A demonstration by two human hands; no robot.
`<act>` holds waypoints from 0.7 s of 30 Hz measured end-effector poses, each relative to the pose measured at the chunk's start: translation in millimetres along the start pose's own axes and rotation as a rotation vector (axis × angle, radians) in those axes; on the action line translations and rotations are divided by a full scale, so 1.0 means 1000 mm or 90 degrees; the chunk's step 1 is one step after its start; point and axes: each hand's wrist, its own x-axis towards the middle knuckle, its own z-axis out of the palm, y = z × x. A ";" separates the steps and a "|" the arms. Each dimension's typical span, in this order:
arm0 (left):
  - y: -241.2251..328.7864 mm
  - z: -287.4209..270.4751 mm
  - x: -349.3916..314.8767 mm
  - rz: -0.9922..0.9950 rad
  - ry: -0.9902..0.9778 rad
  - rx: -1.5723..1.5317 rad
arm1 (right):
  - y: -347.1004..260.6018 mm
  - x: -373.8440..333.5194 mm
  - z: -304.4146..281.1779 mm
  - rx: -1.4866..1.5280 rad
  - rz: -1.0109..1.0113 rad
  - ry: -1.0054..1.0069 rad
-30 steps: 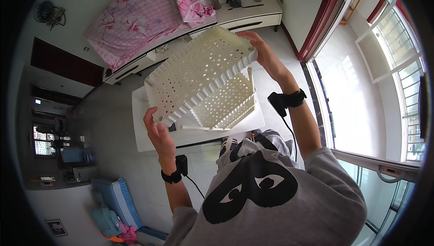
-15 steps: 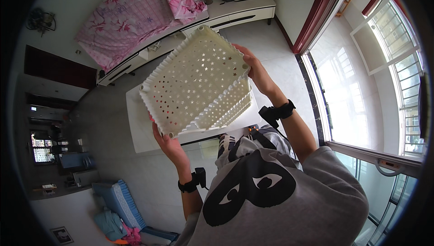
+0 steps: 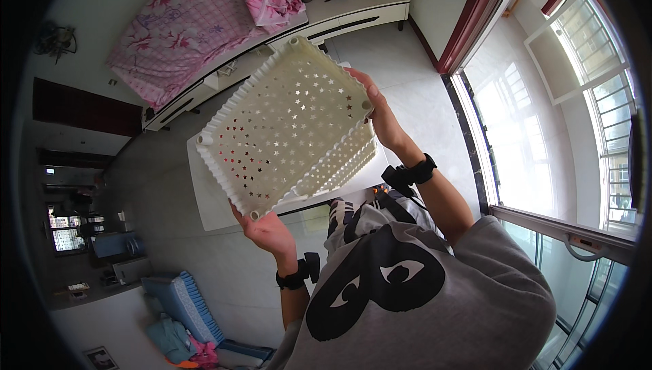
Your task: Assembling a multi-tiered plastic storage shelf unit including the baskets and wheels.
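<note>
Over white table (image 3: 212,201), cream tray (image 3: 282,125), grey floor (image 3: 224,268), pink cloth (image 3: 183,30)

The location is a living room in a home. Indicators: a low cabinet (image 3: 373,22), a pink floral cloth (image 3: 183,33), a framed picture (image 3: 100,358) and barred windows (image 3: 613,108).

we see smooth, faintly sheened plastic in the cream tray (image 3: 282,125), with ridged edges and star-shaped piercings, and similar plastic in the lower tray (image 3: 343,163). the white counter (image 3: 212,200) looks smooth. our floor (image 3: 370,50) is glossy, like polished tile. the pink cover (image 3: 180,37) is creased cloth; our grey shirt (image 3: 482,295) is matt, soft-looking cloth; the blue cushion (image 3: 193,309) is ruffled fabric.
</note>
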 end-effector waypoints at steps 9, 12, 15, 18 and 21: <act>0.008 0.010 0.002 -0.015 0.090 0.095 | -0.007 0.001 -0.003 -0.013 0.005 -0.049; 0.005 0.008 0.004 -0.030 0.084 0.085 | -0.004 0.001 -0.004 -0.019 0.020 -0.054; 0.008 0.008 0.003 -0.012 0.056 0.095 | -0.006 -0.002 -0.005 -0.030 0.025 -0.065; 0.006 0.002 0.006 -0.018 0.053 0.107 | -0.018 -0.007 -0.003 -0.050 0.035 -0.082; 0.002 0.008 0.011 -0.049 0.089 0.121 | -0.020 -0.010 -0.007 -0.072 0.069 -0.070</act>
